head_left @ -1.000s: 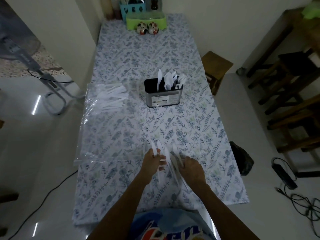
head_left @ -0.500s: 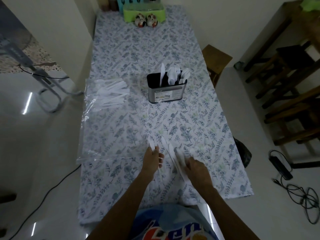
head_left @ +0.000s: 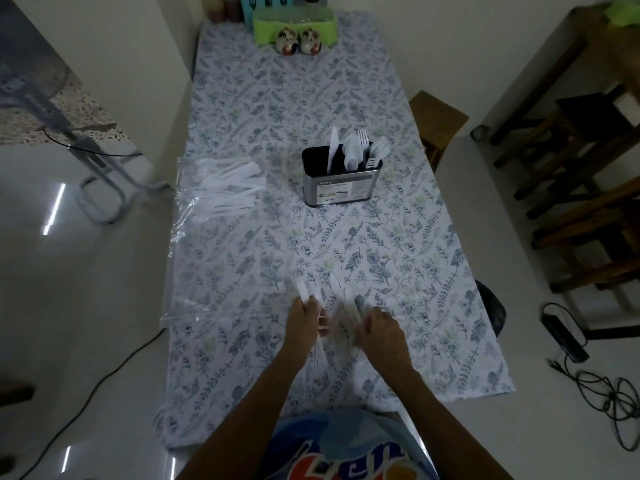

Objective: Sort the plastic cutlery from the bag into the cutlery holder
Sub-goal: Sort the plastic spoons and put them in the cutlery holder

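Nearest me, my left hand (head_left: 304, 318) pinches white knives (head_left: 334, 308), fingers curled round them; my right hand (head_left: 379, 329) grips more of the bunch, probably to sort by type; farther left on the counter (head_left: 398, 258), the bag (head_left: 221, 188) holds the rest; beyond — the holder (head_left: 341, 180), label reading roughly "Kassa", already stocked.

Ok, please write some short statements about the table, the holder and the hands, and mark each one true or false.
1. The cutlery holder stands upright on the table. True.
2. The holder is empty. False: a knife, spoons and forks stand in it.
3. Both the left hand and the right hand hold white cutlery pieces. True.
4. The clear bag lies right of the holder. False: it lies to its left.
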Demonstrator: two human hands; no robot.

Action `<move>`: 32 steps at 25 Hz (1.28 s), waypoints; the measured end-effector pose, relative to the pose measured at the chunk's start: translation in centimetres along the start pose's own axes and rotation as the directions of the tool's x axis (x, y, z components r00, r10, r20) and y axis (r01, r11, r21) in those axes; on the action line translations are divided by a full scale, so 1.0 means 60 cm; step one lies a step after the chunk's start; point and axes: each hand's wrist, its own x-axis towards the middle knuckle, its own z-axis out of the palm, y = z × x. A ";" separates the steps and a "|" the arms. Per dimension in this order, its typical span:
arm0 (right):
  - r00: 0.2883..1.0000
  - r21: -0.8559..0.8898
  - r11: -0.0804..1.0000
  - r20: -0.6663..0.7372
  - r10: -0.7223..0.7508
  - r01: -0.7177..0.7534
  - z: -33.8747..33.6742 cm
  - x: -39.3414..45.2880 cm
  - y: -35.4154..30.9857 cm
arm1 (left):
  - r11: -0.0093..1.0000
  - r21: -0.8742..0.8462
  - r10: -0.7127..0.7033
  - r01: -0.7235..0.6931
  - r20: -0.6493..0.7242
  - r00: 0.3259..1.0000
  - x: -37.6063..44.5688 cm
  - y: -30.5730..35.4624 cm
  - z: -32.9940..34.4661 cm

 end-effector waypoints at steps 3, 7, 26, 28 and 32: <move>0.999 -0.073 0.997 0.016 0.042 -0.041 0.000 0.002 0.022 | 0.998 -0.060 -0.030 0.031 0.009 0.999 0.006 0.001 -0.004; 0.995 0.033 0.998 -0.082 -0.048 0.051 -0.012 -0.006 -0.004 | 0.999 -0.031 -0.020 0.023 0.087 0.996 -0.003 -0.006 0.004; 0.977 0.214 0.955 0.008 -0.211 0.205 -0.003 -0.018 -0.023 | 0.998 -0.054 -0.021 0.024 0.070 0.997 0.002 -0.008 0.006; 0.965 0.240 0.935 -0.021 -0.263 0.260 0.002 -0.015 -0.028 | 1.000 -0.014 0.017 -0.016 0.091 0.996 -0.003 -0.008 0.008; 0.995 -0.079 0.993 -0.047 -0.089 0.085 0.012 0.008 -0.003 | 0.999 0.005 -0.033 0.033 -0.004 0.999 -0.011 -0.009 0.006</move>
